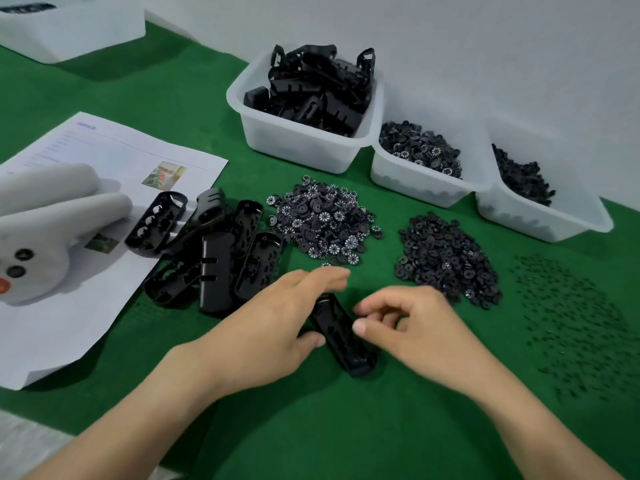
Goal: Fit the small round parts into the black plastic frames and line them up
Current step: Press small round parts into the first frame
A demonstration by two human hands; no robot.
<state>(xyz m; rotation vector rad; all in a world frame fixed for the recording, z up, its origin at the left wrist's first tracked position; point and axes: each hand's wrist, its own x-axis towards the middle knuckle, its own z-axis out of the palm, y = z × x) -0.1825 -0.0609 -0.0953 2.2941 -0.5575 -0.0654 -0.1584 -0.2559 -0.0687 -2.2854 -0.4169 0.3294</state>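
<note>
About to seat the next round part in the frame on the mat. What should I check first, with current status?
1. Grip: left hand holds the frame, thumb on its side: ok.
2. Orientation: cavity side up: ok.
3. Part in right hand: cannot tell; fingers curled, blurred.
4. Parts already seated in the frame: cannot tell.
5. Supply: white-marked round parts piled just beyond the frame: ok.
6. Clearance: spare frames lie apart from it: ok.
</note>
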